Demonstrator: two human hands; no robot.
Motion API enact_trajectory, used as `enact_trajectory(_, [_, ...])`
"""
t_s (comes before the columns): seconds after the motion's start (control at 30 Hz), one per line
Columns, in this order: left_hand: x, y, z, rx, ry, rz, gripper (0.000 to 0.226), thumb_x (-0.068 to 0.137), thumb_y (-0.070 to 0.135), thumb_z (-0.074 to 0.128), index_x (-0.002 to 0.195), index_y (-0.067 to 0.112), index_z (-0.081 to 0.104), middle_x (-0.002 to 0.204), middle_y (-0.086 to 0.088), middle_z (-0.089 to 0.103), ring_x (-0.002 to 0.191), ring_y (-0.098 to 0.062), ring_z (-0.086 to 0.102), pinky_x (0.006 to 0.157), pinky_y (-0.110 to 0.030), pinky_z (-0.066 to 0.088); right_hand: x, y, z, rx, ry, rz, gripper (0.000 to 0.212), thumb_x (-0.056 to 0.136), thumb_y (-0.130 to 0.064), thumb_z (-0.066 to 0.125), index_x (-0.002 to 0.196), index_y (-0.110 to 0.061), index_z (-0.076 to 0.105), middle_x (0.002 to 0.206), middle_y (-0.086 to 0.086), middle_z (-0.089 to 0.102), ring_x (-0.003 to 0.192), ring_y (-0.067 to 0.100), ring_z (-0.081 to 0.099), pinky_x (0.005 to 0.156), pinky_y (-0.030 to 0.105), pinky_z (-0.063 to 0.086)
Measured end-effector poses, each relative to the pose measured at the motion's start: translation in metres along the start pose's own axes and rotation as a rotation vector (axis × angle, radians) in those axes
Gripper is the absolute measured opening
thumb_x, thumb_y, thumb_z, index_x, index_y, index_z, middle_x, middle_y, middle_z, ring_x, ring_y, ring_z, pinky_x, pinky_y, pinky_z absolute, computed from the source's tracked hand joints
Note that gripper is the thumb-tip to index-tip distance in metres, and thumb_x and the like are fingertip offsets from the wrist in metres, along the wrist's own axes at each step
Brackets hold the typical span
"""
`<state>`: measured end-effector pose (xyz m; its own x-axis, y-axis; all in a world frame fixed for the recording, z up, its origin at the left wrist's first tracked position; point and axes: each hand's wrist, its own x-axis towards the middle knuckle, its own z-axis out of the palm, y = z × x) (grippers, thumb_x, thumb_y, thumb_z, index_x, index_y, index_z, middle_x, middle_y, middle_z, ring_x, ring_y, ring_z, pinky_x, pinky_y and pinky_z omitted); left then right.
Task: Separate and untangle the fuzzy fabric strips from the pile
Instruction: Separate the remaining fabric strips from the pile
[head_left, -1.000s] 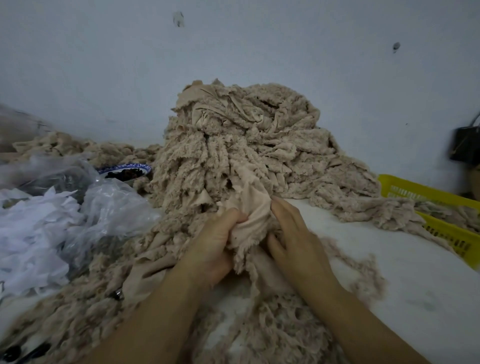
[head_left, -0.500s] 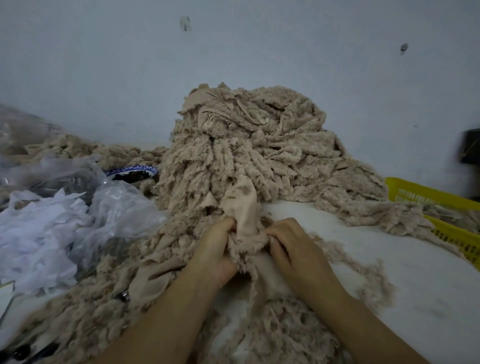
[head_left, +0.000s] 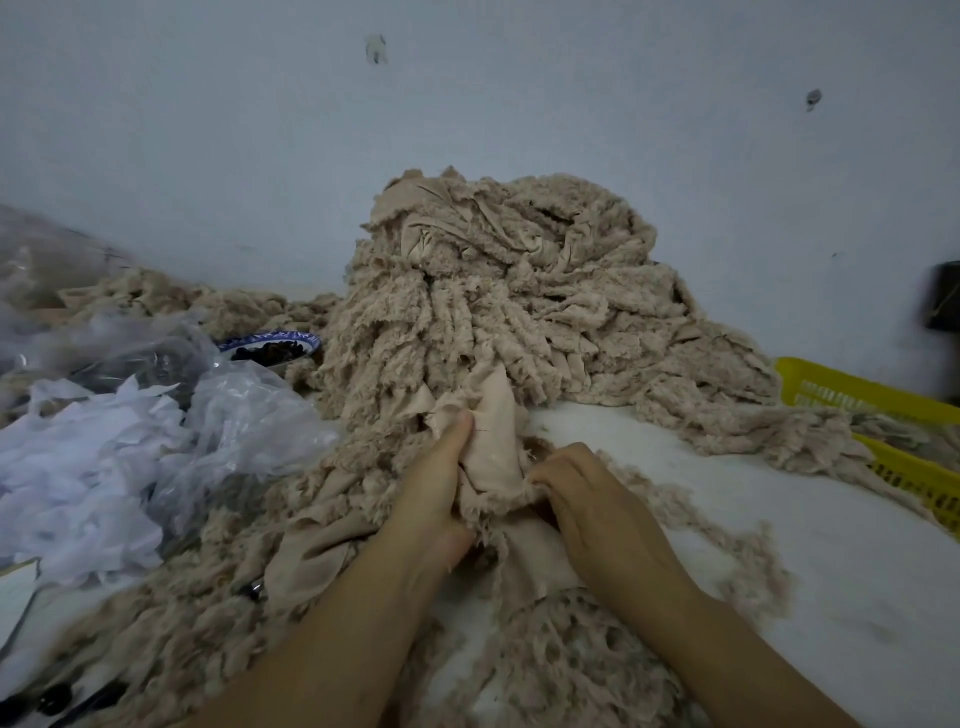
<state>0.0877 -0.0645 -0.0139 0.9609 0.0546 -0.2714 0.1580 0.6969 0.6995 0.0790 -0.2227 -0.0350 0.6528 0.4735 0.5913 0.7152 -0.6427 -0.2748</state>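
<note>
Strip: fuzzy strip (head_left: 493, 447) at frame centre, at the foot of the pile (head_left: 509, 291) | Left hand (head_left: 441, 493): we grip the strip, thumb pressed on it | Right hand (head_left: 592, 499): we pinch its frayed lower edge | Right edge: yellow basket (head_left: 831, 387)

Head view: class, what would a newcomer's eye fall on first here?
The tall pile of fuzzy beige strips heaped at centre. In front of it, the left hand and right hand both grip one strip. A yellow basket sits at the right edge, crumpled plastic bags at left.
</note>
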Motion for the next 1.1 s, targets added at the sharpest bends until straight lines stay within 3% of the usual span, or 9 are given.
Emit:
enact_trajectory(0.1, [-0.002,0.000,-0.002,-0.009,-0.045,-0.003,0.039,0.082,0.035,0.070,0.111,0.009,0.072,0.103,-0.018,0.075,0.085,-0.031,0.075,0.069,-0.043,0.062,-0.001,0.005,0.004,-0.028,0.027,-0.015,0.024,0.091,-0.016,0.046,0.102,-0.009,0.067,0.102,0.007,0.058,0.070,0.017,0.051,0.043,0.039,0.047])
enact_trajectory(0.27, [-0.005,-0.003,0.002,0.080,-0.098,0.028,0.051,0.084,0.040,0.071,0.121,0.004,0.069,0.129,-0.025,0.063,0.123,-0.040,0.059,0.106,-0.053,0.046,-0.002,0.013,0.009,-0.044,-0.002,0.002,0.044,0.092,-0.038,0.031,0.102,-0.013,0.066,0.100,0.002,0.053,0.067,0.011,0.040,0.044,0.023,0.031])
enact_trajectory(0.4, [-0.009,-0.008,0.005,0.252,-0.148,0.183,0.042,0.080,0.036,0.074,0.107,0.004,0.072,0.097,-0.019,0.072,0.084,-0.028,0.071,0.074,-0.037,0.058,-0.002,0.022,0.014,0.227,-0.057,0.238,0.026,0.104,-0.030,0.035,0.095,-0.029,0.060,0.102,-0.013,0.051,0.086,0.003,0.052,0.074,0.025,0.047])
enact_trajectory(0.53, [-0.014,-0.018,0.007,0.573,-0.244,0.308,0.022,0.093,0.028,0.068,0.108,0.012,0.071,0.101,-0.008,0.076,0.092,-0.023,0.074,0.076,-0.033,0.060,0.006,0.021,0.002,1.005,-0.015,0.740,0.044,0.097,-0.057,0.041,0.105,-0.028,0.073,0.108,0.000,0.073,0.100,0.014,0.069,0.088,0.034,0.052])
enact_trajectory(0.63, [-0.017,-0.027,0.009,0.771,-0.352,0.311,0.014,0.095,0.024,0.066,0.107,0.019,0.072,0.095,0.006,0.077,0.087,-0.009,0.073,0.070,-0.020,0.056,0.006,0.014,-0.004,1.253,0.005,0.769,0.043,0.097,-0.052,0.048,0.107,-0.020,0.075,0.109,0.002,0.075,0.104,0.016,0.070,0.090,0.036,0.052])
enact_trajectory(0.77, [-0.016,-0.031,0.012,0.932,-0.431,0.325,0.018,0.096,0.024,0.065,0.111,0.017,0.072,0.105,-0.003,0.076,0.100,-0.016,0.071,0.089,-0.030,0.057,0.008,0.014,-0.006,1.201,0.130,0.866,0.027,0.102,-0.022,0.050,0.079,-0.012,0.061,0.085,0.014,0.068,0.080,0.023,0.066,0.072,0.038,0.051])
enact_trajectory(0.87, [-0.015,-0.030,0.013,1.013,-0.447,0.370,0.018,0.097,0.029,0.063,0.104,0.015,0.071,0.093,-0.010,0.074,0.080,-0.017,0.068,0.074,-0.034,0.055,0.011,0.014,-0.005,1.122,0.184,0.960,0.022,0.101,-0.018,0.050,0.081,-0.012,0.056,0.084,0.016,0.065,0.080,0.027,0.061,0.072,0.042,0.050])
enact_trajectory(0.97, [-0.013,-0.030,0.012,1.107,-0.445,0.416,0.020,0.094,0.039,0.063,0.098,0.020,0.071,0.094,-0.012,0.073,0.085,-0.026,0.069,0.079,-0.046,0.055,0.014,0.012,-0.004,1.066,0.223,1.038,0.017,0.100,-0.014,0.049,0.085,-0.009,0.055,0.085,0.016,0.066,0.078,0.027,0.061,0.068,0.040,0.051])
enact_trajectory(1.1, [-0.015,-0.028,0.010,1.089,-0.495,0.388,0.014,0.093,0.040,0.062,0.092,0.029,0.070,0.074,0.010,0.070,0.064,-0.001,0.062,0.060,-0.021,0.048,0.014,0.011,-0.003,1.041,0.240,1.078,0.017,0.099,-0.013,0.047,0.084,-0.010,0.053,0.083,0.016,0.063,0.076,0.027,0.057,0.064,0.039,0.047])
